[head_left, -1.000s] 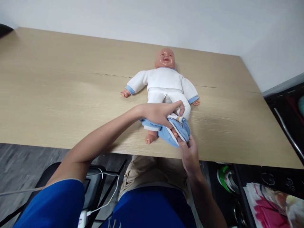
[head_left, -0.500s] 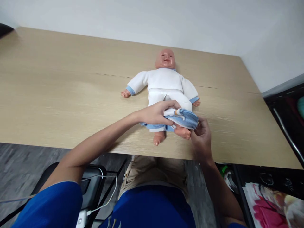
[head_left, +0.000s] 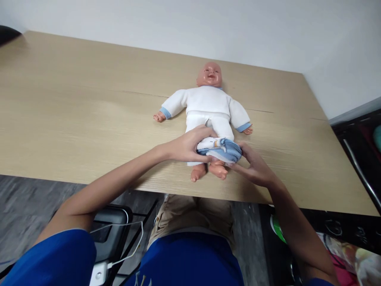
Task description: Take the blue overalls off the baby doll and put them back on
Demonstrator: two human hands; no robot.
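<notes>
A baby doll (head_left: 208, 105) in a white top and white trousers lies on its back on the wooden table (head_left: 74, 111), head toward the wall. A blue garment (head_left: 222, 149) is bunched over its shins, both bare feet poking out below. My left hand (head_left: 190, 145) grips the left side of the bunched blue garment at the doll's legs. My right hand (head_left: 253, 167) pinches its right side, fingers closed on the cloth.
The table's front edge runs just below the doll's feet. A black chair with a white cable (head_left: 119, 230) stands lower left. A dark shelf (head_left: 357, 159) with colourful items stands to the right. A white wall is behind the table.
The blue garment has slid up from the doll's feet to its shins, baring both feet. My right hand moved from below the feet to the garment's right side.
</notes>
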